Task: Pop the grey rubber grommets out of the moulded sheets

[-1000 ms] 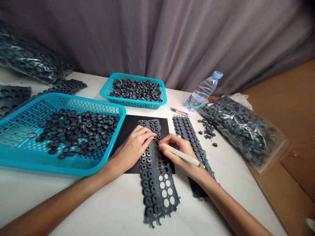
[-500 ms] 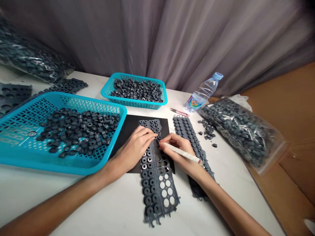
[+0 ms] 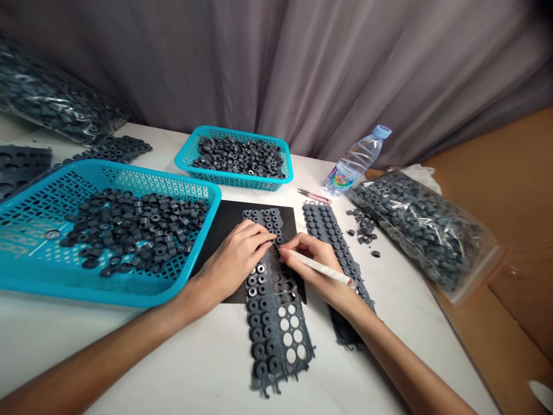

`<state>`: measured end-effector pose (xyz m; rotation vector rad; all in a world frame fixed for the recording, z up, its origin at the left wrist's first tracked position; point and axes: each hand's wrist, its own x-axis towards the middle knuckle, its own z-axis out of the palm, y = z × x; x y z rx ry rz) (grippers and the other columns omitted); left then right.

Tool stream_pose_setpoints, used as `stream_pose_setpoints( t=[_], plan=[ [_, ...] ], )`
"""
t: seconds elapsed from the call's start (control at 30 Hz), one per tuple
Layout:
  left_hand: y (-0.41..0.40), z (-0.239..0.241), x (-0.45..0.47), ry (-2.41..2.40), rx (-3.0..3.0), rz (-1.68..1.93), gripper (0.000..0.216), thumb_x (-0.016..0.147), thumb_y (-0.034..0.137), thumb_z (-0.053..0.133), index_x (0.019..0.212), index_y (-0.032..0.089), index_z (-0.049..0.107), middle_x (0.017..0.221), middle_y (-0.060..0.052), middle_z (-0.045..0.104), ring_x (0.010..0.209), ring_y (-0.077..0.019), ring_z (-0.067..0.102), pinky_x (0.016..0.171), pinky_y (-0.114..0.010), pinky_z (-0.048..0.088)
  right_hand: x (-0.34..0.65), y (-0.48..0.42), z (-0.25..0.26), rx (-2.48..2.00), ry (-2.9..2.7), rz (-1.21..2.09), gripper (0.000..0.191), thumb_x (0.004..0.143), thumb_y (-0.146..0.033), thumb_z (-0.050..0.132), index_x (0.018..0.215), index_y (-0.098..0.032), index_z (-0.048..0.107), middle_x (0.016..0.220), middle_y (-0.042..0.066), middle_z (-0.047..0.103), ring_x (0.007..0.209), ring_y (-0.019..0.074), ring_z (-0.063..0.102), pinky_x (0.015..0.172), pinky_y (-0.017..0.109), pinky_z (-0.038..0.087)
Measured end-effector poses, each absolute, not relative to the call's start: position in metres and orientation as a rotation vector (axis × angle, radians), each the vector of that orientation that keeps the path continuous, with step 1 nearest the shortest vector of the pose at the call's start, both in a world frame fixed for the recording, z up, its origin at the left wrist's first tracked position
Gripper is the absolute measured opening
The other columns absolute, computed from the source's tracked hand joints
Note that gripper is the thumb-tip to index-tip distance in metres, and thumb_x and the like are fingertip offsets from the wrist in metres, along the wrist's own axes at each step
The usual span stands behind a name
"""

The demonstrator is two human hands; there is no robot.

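A black rubber sheet (image 3: 270,340) lies lengthwise before me, with rows of moulded rings on its left side and round holes at its lower right. My left hand (image 3: 242,248) rests on its left side, fingers close together, thumb and fingertips converging on the sheet near the rings. In my right hand (image 3: 313,256) is a slim pen-like tool (image 3: 322,268) with a whitish handle and a red mark at its rear end. Its working tip meets the sheet beside my left fingertips and is hidden by my fingers. Under the sheet is a black mat (image 3: 231,216).
Teal baskets (image 3: 207,230) of loose black rings stand left and behind. On the right are a second rubber sheet (image 3: 328,230), loose pieces (image 3: 365,227), and a filled plastic bag (image 3: 423,225). Pink snips (image 3: 317,197) and a water bottle (image 3: 354,164) stand farther back; another filled bag (image 3: 56,98) is far left.
The whole view has shifted very slightly. Both hands keep nearly the same place and grip on the sheet and tool.
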<state>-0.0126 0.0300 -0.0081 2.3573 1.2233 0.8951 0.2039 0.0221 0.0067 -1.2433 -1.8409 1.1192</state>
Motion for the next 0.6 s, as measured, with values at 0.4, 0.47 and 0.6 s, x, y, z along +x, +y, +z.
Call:
stream_pose_setpoints(
  t=[0.4, 0.47, 0.6],
  plan=[
    [0.0307, -0.0093, -0.0122, 1.224, 2.362, 0.909, 0.021, 0.102, 0.016, 0.059, 0.119, 0.017, 0.072, 0.112, -0.006, 0.072, 0.112, -0.0237, 0.06, 0.102, -0.042, 0.052, 0.2039, 0.0231, 0.0041, -1.239, -1.85, 1.105, 0.015, 0.096, -0.032, 0.066, 0.09, -0.019, 0.067, 0.082, 0.001, 0.067, 0.073, 0.0162, 0.059, 0.066, 0.027, 0.044],
    [0.0306, -0.0084, -0.0119, 1.224, 2.368, 0.917, 0.021, 0.101, 0.015, 0.06, 0.118, 0.017, 0.072, 0.111, -0.006, 0.072, 0.111, -0.0238, 0.06, 0.101, -0.042, 0.052, 0.2039, 0.0231, 0.0045, -1.241, -1.849, 1.101, 0.015, 0.096, -0.032, 0.066, 0.089, -0.018, 0.067, 0.081, 0.001, 0.066, 0.072, 0.0159, 0.058, 0.064, 0.026, 0.043],
    [0.03, -0.0071, -0.0113, 1.233, 2.389, 0.914, 0.021, 0.1, 0.015, 0.062, 0.118, 0.016, 0.072, 0.11, -0.007, 0.073, 0.11, -0.0238, 0.061, 0.1, -0.041, 0.052, 0.2038, 0.0227, 0.0047, -1.24, -1.85, 1.095, 0.015, 0.095, -0.031, 0.067, 0.087, -0.018, 0.066, 0.082, 0.001, 0.067, 0.071, 0.0157, 0.057, 0.063, 0.026, 0.041]
  ],
)
